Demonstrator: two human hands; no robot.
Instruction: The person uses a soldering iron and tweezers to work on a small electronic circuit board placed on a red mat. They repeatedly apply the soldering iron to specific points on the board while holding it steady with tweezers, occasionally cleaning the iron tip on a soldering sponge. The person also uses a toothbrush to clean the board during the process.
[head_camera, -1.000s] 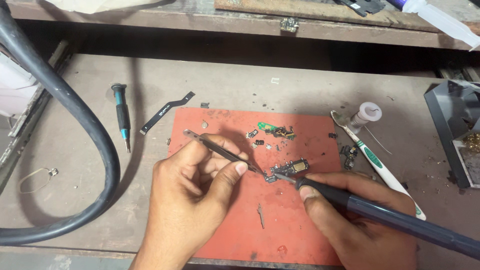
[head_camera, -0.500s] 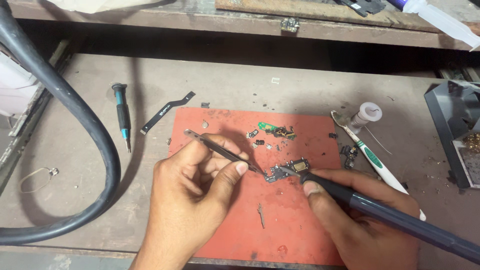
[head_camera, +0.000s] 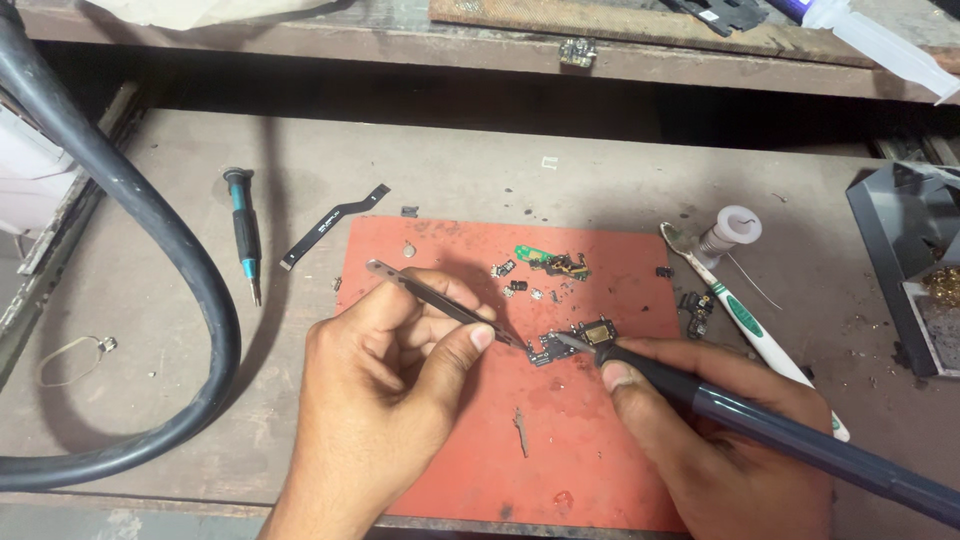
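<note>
The left hand (head_camera: 385, 375) pinches a pair of tweezers (head_camera: 440, 303) whose tips pin a small dark circuit board (head_camera: 570, 345) near the middle of the red mat (head_camera: 600, 450); the right hand (head_camera: 720, 440) grips a soldering iron (head_camera: 770, 425) with its tip on that board. If the tweezers slip, the board could skate away under the hot tip. Loose components (head_camera: 550, 268) lie just beyond, a toothbrush (head_camera: 750, 320) to the right, a screwdriver (head_camera: 243, 225) and thick hose (head_camera: 150, 240) left, none blocking.
</note>
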